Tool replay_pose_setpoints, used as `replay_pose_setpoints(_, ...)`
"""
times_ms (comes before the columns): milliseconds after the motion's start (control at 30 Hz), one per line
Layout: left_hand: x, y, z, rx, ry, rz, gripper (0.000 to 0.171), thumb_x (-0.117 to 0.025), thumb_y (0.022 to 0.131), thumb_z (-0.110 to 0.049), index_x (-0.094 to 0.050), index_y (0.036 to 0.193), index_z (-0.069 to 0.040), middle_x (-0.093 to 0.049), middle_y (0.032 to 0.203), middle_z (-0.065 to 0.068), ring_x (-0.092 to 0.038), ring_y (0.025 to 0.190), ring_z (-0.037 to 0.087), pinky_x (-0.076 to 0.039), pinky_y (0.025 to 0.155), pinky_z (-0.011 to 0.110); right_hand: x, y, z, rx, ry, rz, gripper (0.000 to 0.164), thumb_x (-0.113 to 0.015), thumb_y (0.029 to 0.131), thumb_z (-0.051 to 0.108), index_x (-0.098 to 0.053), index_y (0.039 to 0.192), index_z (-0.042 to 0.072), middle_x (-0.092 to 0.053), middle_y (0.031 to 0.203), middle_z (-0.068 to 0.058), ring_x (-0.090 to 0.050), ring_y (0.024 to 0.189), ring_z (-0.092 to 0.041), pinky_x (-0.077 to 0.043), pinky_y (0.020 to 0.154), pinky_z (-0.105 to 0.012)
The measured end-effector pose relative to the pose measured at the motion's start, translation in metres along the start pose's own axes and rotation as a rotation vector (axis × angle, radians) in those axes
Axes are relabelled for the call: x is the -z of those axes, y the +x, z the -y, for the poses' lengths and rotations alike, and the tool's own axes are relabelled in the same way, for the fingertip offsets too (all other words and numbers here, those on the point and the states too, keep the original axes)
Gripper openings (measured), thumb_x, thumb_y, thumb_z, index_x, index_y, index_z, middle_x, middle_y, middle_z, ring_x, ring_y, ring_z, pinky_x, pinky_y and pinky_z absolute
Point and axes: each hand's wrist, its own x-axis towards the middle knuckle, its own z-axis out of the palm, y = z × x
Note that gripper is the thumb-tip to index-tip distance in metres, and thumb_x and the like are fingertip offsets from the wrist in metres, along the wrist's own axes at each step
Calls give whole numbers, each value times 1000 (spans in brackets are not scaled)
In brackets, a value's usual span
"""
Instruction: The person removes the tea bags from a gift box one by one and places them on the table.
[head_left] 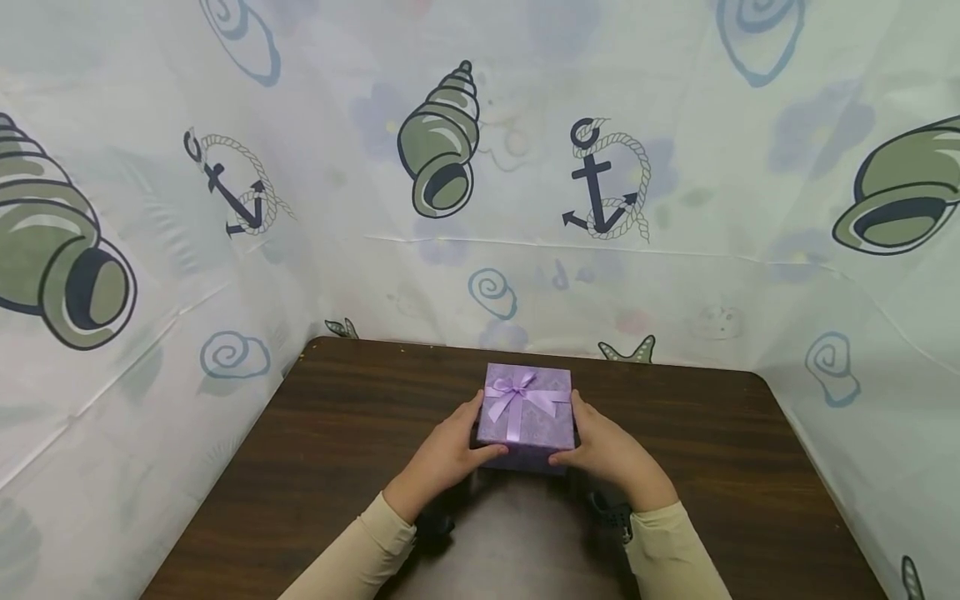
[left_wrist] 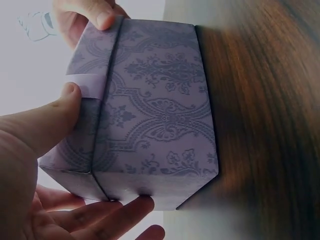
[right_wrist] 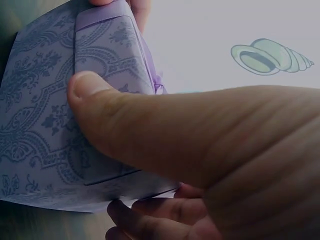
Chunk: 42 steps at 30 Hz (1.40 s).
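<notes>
A purple gift box (head_left: 534, 425) with a pale lilac ribbon and bow (head_left: 517, 392) on its lid sits at the middle of the table. My left hand (head_left: 447, 446) grips its left side, the thumb on the front face near the ribbon and the fingers along the side. On the opposite side my right hand (head_left: 611, 450) holds it the same way, thumb in front. Both wrist views show the lid (left_wrist: 85, 115) seated on the patterned base (left_wrist: 155, 105), a dark seam between them. The right thumb (right_wrist: 95, 95) lies across that seam.
The dark wood-grain table (head_left: 360, 417) has rounded far corners. Behind and beside it hangs a pale cloth (head_left: 525, 283) printed with shells and anchors. A dark strap (head_left: 611, 510) shows at the right wrist, and a dark device (head_left: 435, 527) by the left.
</notes>
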Motion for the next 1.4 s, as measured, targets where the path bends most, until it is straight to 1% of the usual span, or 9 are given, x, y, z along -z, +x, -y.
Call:
replay_pose_setpoints(200,-3,2,2,-23,0,-24,107,-84,93,-55,-31,171,-3,-48,169,20,-54,152,38,-45,124,55,3,-1,0,6,-29,-14,127,-96,85,31,-13,168,-15,-36,170,-36,-43,157,-48,-38,127,-60)
replay_pose_setpoints(300,-4,1,3,-21,-3,-25,107,-85,93,-54,-32,171,-3,-49,169,20,-53,152,38,-45,124,55,3,-1,0,8,-46,-9,126,-96,85,32,-13,168,-15,-36,170,-36,-43,157,-48,-38,127,-60)
replay_pose_setpoints(533,-1,1,0,-16,-5,-29,107,-85,92,-55,-33,171,-5,-49,169,19,-53,153,37,-44,125,54,4,-2,1,9,-74,-26,125,-96,85,34,-15,168,-14,-37,170,-35,-44,156,-48,-39,127,-60)
replay_pose_setpoints(700,1,3,-1,-35,-5,-51,107,-86,91,-54,-35,170,-5,-51,167,19,-54,152,37,-45,124,54,7,-2,3,8,-70,-31,125,-95,86,34,-13,169,-12,-36,171,-34,-43,157,-47,-38,127,-60)
replay_pose_setpoints(800,1,3,1,-40,-11,-58,107,-87,91,-55,-35,170,-5,-53,166,19,-58,148,36,-48,122,53,8,-2,4,9,-73,-34,125,-94,87,35,-13,170,-11,-36,172,-33,-43,157,-47,-38,127,-60)
replay_pose_setpoints(1000,1,3,3,-32,-93,-60,105,-90,89,-50,-35,170,-11,-62,158,9,-69,135,28,-54,115,48,10,-4,3,23,-87,-72,125,-95,86,36,-14,171,-8,-34,174,-29,-44,157,-45,-40,126,-59)
replay_pose_setpoints(1200,10,1,-1,-41,-86,-98,100,-90,89,-49,-40,167,-13,-60,160,11,-63,142,32,-53,116,51,12,-7,7,28,-61,-149,119,-96,84,36,-22,169,-1,-51,164,-28,-60,144,-45,-49,118,-61)
replay_pose_setpoints(1333,14,0,-3,-54,-78,-118,103,-90,89,-48,-39,170,-13,-53,167,11,-55,152,32,-47,123,53,13,-9,9,65,-38,-189,111,-97,84,32,-27,164,2,-57,159,-26,-64,140,-44,-51,115,-61)
replay_pose_setpoints(1400,15,0,-3,-58,-65,-120,104,-90,89,-48,-37,171,-13,-50,169,11,-51,155,32,-44,125,53,13,-9,10,76,-41,-202,110,-97,84,31,-27,164,3,-58,159,-26,-63,140,-43,-51,115,-61)
